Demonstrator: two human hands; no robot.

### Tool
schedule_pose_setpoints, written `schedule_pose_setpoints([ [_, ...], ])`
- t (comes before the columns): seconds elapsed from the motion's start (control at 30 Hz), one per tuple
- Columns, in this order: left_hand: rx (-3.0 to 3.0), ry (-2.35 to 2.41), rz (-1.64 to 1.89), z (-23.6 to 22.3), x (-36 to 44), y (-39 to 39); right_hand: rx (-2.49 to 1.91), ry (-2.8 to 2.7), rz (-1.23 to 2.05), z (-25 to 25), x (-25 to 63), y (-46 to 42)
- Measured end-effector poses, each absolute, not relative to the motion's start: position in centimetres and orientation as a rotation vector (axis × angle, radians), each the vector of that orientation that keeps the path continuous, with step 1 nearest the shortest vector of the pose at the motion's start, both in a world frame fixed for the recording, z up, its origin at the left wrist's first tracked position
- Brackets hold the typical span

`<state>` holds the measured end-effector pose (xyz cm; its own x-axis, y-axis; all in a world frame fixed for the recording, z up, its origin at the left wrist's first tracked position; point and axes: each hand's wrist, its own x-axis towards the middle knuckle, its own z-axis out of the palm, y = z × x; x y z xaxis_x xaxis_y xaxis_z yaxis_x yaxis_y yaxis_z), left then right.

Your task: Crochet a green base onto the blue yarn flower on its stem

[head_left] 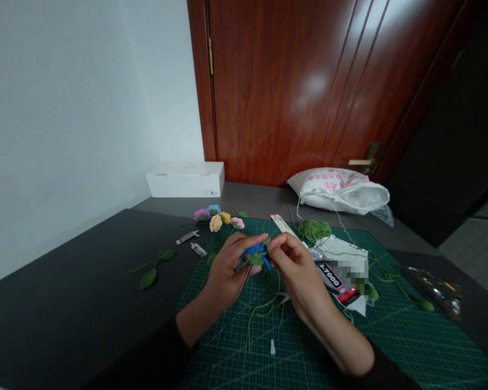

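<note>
The left hand [228, 265] and right hand [295, 271] meet just above the mat, their fingertips pressed together in a pinch on a blue crocheted flower [255, 257] with a green base. A green wire stem [264, 306] hangs in loose curves below the grip. Just beneath it lies a small white nozzle cap [272, 347], on a green cutting mat [451, 346].

Right of the grip are a B-7000 glue tube [329, 276] and a white packet [341, 252], with a ball of green yarn [314, 230] just beyond. A paper strip [280, 225] lies just past the fingers. Left of the grip are two small glue tubes [187, 236] on a dark table [85, 281], near a crocheted leaf sprig [152, 269]. Farther ahead sits a cluster of crocheted flowers [215, 219] in pink, cream and yellow. Beyond the mat are a white sack [337, 189], a white box [185, 180] and a reddish wooden door [280, 92].
</note>
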<state>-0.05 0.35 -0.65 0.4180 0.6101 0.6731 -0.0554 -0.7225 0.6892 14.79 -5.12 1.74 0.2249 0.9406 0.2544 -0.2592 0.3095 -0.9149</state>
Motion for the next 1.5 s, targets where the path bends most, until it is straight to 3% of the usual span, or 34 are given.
schedule_pose_setpoints([
  [0.73,2.087,0.490,1.364,-0.05,-0.12,0.00,-0.912,-0.987,0.990,1.70,14.79,-5.17],
  [1.5,2.010,0.435,1.410,-0.56,0.12,0.32,-0.991,-1.212,0.749,2.09,15.23,-5.24],
])
